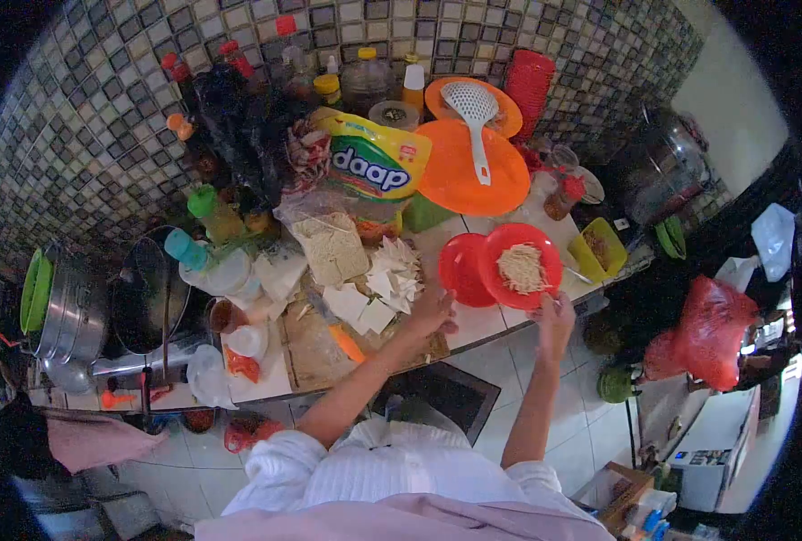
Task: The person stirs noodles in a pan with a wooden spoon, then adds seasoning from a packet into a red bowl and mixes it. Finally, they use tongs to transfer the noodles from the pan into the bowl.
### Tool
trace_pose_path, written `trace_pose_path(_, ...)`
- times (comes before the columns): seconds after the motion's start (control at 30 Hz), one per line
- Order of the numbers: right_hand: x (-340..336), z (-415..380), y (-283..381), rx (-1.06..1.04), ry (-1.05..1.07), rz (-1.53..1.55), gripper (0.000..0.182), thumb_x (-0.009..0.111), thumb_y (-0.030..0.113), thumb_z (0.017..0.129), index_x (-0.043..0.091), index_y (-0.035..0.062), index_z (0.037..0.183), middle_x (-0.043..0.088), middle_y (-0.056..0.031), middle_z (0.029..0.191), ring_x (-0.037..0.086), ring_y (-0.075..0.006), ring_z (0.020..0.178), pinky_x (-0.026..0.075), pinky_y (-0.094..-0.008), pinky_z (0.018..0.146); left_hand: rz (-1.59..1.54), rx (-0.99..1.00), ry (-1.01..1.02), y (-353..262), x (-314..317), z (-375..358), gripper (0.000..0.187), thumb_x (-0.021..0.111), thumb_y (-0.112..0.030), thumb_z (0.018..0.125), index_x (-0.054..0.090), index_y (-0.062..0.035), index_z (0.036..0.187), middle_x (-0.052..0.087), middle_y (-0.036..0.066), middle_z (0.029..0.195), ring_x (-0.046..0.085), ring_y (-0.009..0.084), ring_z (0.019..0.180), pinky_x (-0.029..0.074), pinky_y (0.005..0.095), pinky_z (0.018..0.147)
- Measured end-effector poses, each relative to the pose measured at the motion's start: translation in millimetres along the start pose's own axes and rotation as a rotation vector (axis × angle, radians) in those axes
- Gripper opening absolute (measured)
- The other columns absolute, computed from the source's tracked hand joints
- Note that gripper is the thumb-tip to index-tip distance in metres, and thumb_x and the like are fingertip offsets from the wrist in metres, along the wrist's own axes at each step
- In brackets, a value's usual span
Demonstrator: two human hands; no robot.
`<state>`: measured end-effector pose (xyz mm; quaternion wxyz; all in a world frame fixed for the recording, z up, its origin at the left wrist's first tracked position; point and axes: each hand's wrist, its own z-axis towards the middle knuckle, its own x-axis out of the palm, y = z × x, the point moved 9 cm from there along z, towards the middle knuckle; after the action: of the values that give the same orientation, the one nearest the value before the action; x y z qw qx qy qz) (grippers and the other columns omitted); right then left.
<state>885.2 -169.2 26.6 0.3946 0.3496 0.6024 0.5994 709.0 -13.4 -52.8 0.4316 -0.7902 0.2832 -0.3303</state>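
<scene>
My right hand point(554, 317) is closed on the near rim of a red plate point(553, 257) that bears a small heap of pale, thin shreds point(521, 269). This plate overlaps a second red plate point(460, 264) to its left, whose visible part is bare. By the lower left edge of that second plate is my left hand point(432, 314), fingers partly spread and holding nothing I can see. Left of it, a worn cutting board point(311, 347) carries a knife with an orange handle point(347, 343). White paper pieces point(378, 316) and a bag of pale noodle-like food point(331, 248) lie behind.
A white slotted ladle point(475, 135) rests across orange plates point(460, 185) at the back. Beside them stand a yellow detergent pouch point(378, 158) and stacked red plates point(529, 95). A yellow container point(599, 252) sits right; a dark wok point(140, 307) and steamer pot point(72, 316) stand left.
</scene>
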Motion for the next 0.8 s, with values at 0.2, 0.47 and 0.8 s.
trace_pose_path(0.2,-57,-22,2,-0.043,-0.17,0.017,0.013,0.048,0.01,0.083,0.05,-0.0013,0.089,0.058,-0.0085,0.075,0.055,-0.0114,0.055,0.047,-0.0227,0.046,-0.054,0.198,-0.127,13,-5,44,0.044,0.042,-0.012,0.085,0.018,-0.0054,0.121,0.052,0.02,0.089,0.058,0.0202,0.053,0.052,0.0273,0.045)
trace_pose_path(0.47,-58,-46,-54,0.048,-0.108,-0.066,0.019,0.05,0.012,0.083,0.047,-0.0024,0.094,0.057,-0.0104,0.082,0.057,-0.0136,0.063,0.049,-0.0249,0.05,0.074,0.297,-0.282,-54,-47,-90,0.035,0.042,-0.008,0.083,0.034,-0.0071,0.117,0.055,0.008,0.08,0.056,0.0131,0.049,0.048,0.0231,0.042)
trace_pose_path(0.8,7,-33,-74,0.267,-0.058,0.107,0.025,0.049,0.02,0.084,0.044,0.0007,0.098,0.05,-0.0111,0.09,0.054,-0.0165,0.07,0.048,-0.0286,0.06,-0.08,0.189,-0.651,0,-150,-271,0.034,0.042,-0.012,0.085,0.034,-0.0045,0.117,0.056,0.007,0.071,0.051,0.0102,0.047,0.039,0.0207,0.04)
